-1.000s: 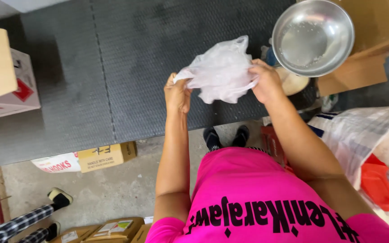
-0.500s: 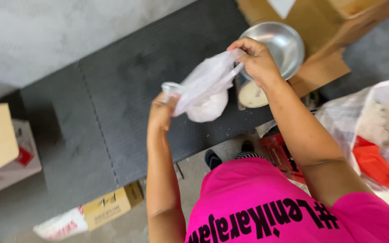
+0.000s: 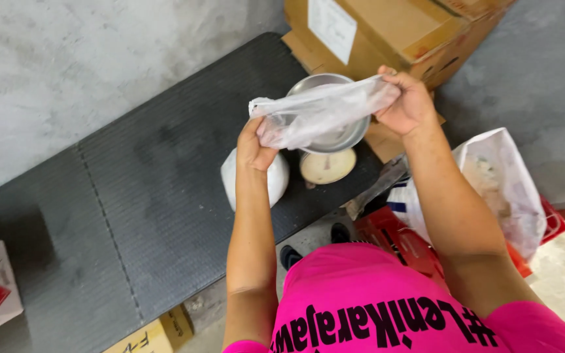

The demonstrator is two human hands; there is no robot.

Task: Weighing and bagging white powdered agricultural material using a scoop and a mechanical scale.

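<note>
Grey concrete wall and dark ribbed rubber mat [image 3: 165, 196], head view. We log: thin clear plastic bag [image 3: 322, 111], stretched between both hands above the round steel bowl [image 3: 354, 134]. Left hand [image 3: 256, 147] pinches its 8 o'clock end; right hand [image 3: 410, 101] grips the 2 o'clock end, fingers closed on film. Filled white bag [image 3: 276, 180] and cream lidded tub [image 3: 327, 167] sit beneath; brown cardboard box [image 3: 400, 33] at 1 o'clock. We judge the taut film could tear or slip free.
</note>
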